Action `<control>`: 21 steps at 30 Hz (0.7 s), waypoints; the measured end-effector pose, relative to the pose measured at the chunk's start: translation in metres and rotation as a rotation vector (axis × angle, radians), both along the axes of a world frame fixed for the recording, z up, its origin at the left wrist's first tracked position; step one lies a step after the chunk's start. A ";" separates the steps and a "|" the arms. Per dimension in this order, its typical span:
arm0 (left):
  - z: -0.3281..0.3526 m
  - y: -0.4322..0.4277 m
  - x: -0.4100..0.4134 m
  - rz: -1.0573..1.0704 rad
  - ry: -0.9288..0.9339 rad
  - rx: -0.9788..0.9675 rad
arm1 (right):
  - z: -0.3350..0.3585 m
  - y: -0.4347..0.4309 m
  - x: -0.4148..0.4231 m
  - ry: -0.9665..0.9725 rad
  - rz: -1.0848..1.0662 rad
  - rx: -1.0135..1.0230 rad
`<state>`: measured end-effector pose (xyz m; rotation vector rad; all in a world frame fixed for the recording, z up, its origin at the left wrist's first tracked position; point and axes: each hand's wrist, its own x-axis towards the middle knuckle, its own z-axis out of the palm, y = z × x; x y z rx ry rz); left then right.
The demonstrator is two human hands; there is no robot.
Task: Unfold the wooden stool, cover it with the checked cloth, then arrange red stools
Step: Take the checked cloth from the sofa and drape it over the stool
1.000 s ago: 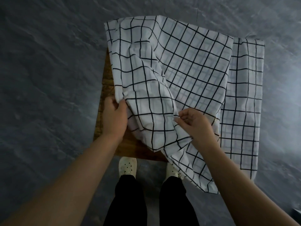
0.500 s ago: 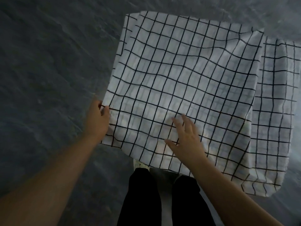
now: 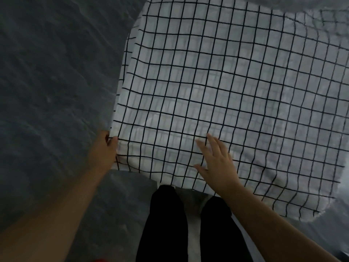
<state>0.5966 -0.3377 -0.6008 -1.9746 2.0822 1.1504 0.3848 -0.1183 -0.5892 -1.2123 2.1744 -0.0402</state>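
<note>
The white checked cloth (image 3: pixel 217 95) with black grid lines lies spread flat and fills most of the view. It hides the wooden stool completely. My left hand (image 3: pixel 105 150) pinches the cloth's near left corner between thumb and fingers. My right hand (image 3: pixel 217 161) rests flat on the cloth near its front edge, fingers spread. The cloth's right part hangs lower and looks blurred.
Dark grey stone-patterned floor (image 3: pixel 47 82) surrounds the cloth on the left and top. My legs in black trousers (image 3: pixel 166 224) stand just below the cloth's front edge. A small red patch (image 3: pixel 98 260) shows at the bottom edge.
The bunched cloth has been pulled out flat over the stool, so the wood no longer shows. My right hand let go and now lies flat. The view has moved closer.
</note>
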 end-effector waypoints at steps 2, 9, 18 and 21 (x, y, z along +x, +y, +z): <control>-0.003 -0.002 0.002 0.016 -0.024 0.032 | -0.002 -0.001 0.001 0.000 -0.002 -0.005; -0.007 -0.009 -0.005 0.144 -0.014 0.100 | -0.002 0.007 -0.041 0.156 -0.312 -0.183; -0.015 -0.005 0.005 0.147 -0.050 0.057 | -0.012 0.037 -0.076 0.149 -0.292 0.080; -0.017 -0.004 0.013 0.145 -0.079 0.054 | -0.013 0.038 -0.068 0.149 -0.289 0.084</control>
